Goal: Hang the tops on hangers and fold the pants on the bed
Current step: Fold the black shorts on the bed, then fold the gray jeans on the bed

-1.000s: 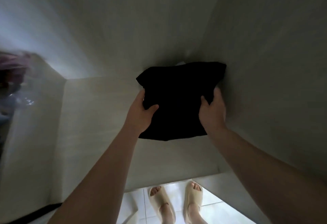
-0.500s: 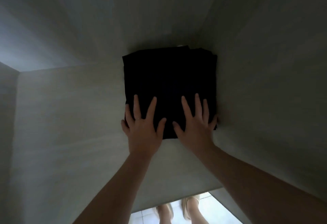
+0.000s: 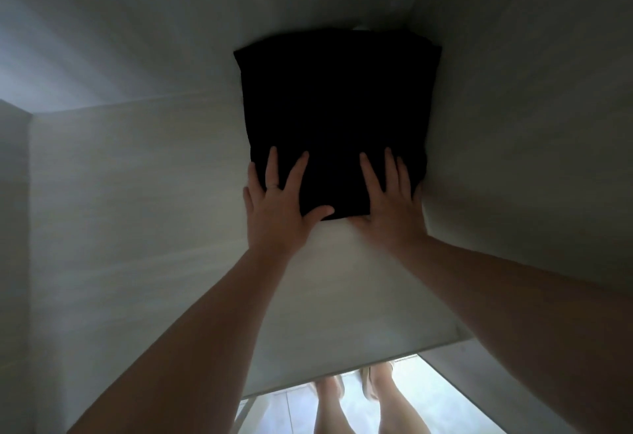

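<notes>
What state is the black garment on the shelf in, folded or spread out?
Folded: the black garment lies as a compact rectangle on the shelf, with the left hand and right hand flat on its near edge.

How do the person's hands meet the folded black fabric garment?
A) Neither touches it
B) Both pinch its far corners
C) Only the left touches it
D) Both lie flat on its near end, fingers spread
D: the left hand and right hand both rest flat, straight fingers spread, on the near end of the folded black fabric garment lying on the pale shelf.
</notes>
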Available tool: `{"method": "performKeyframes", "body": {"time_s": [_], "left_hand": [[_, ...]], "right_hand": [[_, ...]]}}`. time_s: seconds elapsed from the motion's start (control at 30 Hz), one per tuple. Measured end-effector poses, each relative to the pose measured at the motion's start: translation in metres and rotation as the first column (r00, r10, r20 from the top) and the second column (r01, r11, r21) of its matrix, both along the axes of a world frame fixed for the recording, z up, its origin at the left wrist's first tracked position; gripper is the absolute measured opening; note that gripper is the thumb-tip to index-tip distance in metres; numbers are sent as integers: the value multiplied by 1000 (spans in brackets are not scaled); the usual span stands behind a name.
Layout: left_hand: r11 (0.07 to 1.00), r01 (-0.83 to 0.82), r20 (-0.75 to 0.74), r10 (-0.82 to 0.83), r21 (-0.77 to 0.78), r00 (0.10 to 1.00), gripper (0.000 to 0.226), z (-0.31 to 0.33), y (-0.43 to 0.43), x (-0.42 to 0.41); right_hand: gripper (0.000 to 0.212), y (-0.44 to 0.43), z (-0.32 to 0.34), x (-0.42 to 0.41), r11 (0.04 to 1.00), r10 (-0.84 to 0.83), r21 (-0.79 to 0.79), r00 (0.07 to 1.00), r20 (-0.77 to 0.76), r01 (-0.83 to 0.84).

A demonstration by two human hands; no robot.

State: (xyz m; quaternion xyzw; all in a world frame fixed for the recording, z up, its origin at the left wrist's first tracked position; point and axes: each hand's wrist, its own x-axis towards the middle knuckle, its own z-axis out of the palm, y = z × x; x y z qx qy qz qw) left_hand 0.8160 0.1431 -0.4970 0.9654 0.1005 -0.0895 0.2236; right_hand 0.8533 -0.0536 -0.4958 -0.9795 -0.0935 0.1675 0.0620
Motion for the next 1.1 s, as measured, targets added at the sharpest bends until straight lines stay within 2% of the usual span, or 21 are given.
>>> {"method": "performKeyframes", "body": {"time_s": [0.13, 0.27, 0.43, 0.6, 0.67, 0.77, 0.93, 1.1], "left_hand": [[1000, 16, -107, -15, 5, 994, 96, 3, 2, 10], [992, 26, -143, -9, 123, 990, 94, 19, -5, -7], [994, -24, -165, 41, 105, 986, 82, 54, -21, -65], [994, -13, -155, 30, 109, 987, 77, 92, -34, -141], [990, -123, -176, 132, 63, 975, 77, 104, -33, -169], [930, -368, -217, 357, -12, 909, 78, 125, -32, -207], [894, -448, -159, 443, 3, 882, 76, 156, -45, -268], [821, -571, -80, 569, -7, 819, 75, 182, -75, -325]], "right_hand": [[106, 3, 7, 5, 1000, 3, -26, 999, -34, -4], [104, 1, 26, -2, 996, 15, -83, 994, -111, -24], [92, -3, 68, -42, 998, -5, -61, 988, -157, -5], [85, -1, 115, -104, 996, 83, -13, 984, -155, -86], [84, -3, 130, -128, 994, 109, 35, 987, -116, -106], [82, -7, 150, -161, 989, 130, 85, 988, -77, -124], [79, -20, 171, -210, 955, 265, 152, 963, -47, -256], [77, -33, 186, -246, 878, 432, 240, 902, -22, -415]]}}
